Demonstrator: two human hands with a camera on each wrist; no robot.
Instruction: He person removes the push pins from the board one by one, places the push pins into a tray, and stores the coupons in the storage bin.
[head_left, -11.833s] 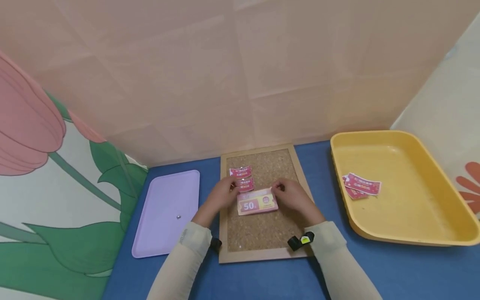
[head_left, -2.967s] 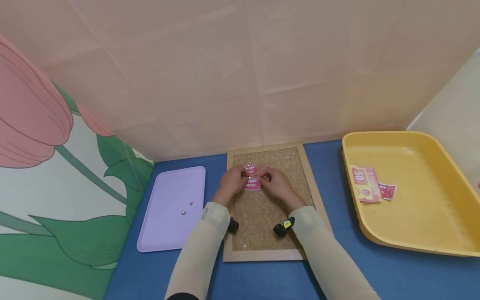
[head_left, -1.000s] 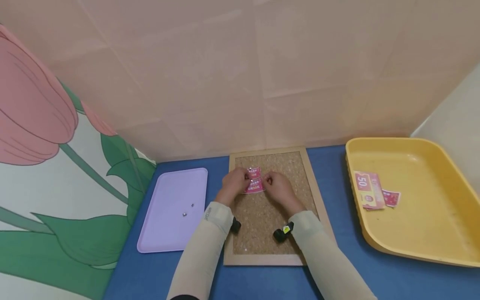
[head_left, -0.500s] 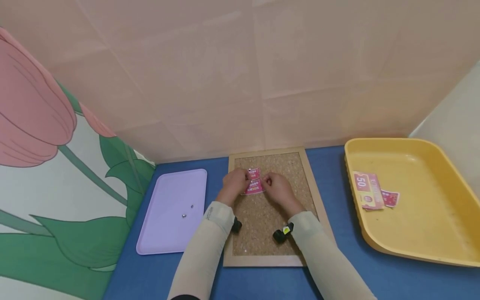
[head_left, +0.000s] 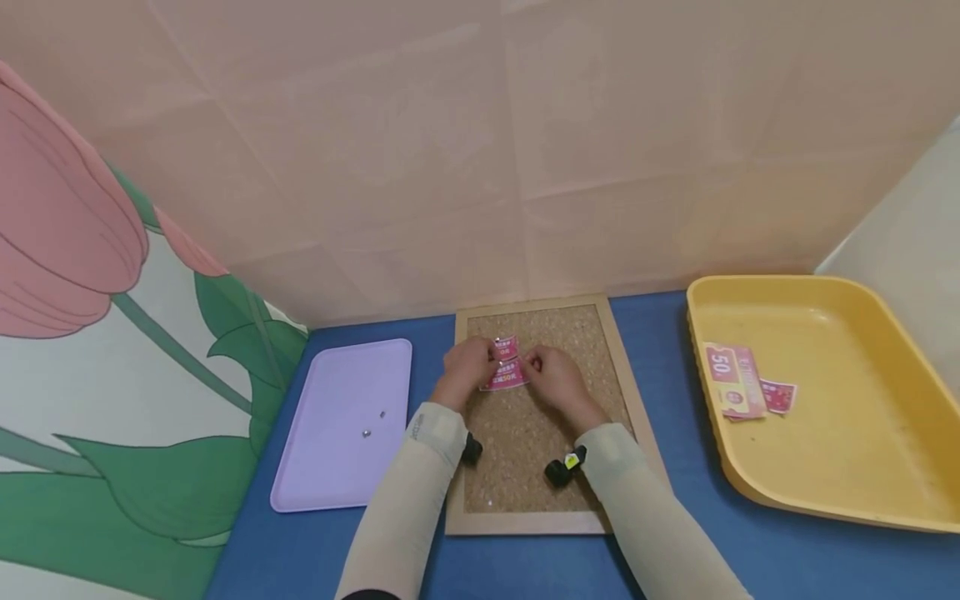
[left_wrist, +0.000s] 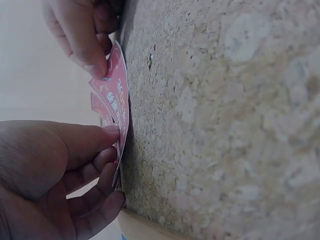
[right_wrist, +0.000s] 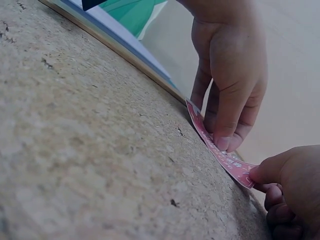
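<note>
In the head view, both hands meet over the upper part of a cork board (head_left: 525, 458) with a wooden frame. Two red paper coupons lie there, one above the other. My left hand (head_left: 468, 367) grips the left part of the lower coupon (head_left: 507, 377), its thumb (left_wrist: 92, 136) pressed on the paper. My right hand (head_left: 558, 379) pinches that coupon's right end between thumb and finger. In the right wrist view the coupon (right_wrist: 212, 145) bows slightly off the cork. The upper coupon (head_left: 507, 347) sits just above, its left side hidden by my left hand.
On the left lies a purple tray (head_left: 315, 425) with small shiny metal pieces (head_left: 366, 433). At right, a yellow tray (head_left: 847, 400) holds a pink and yellow 50 packet (head_left: 727, 383) and a partly covered red coupon (head_left: 780, 396). Blue cloth covers the table.
Some twelve seconds ago both hands held the 50 packet over the board; now it lies in the yellow tray. During the last second the hands have stayed almost still on the lower coupon.
</note>
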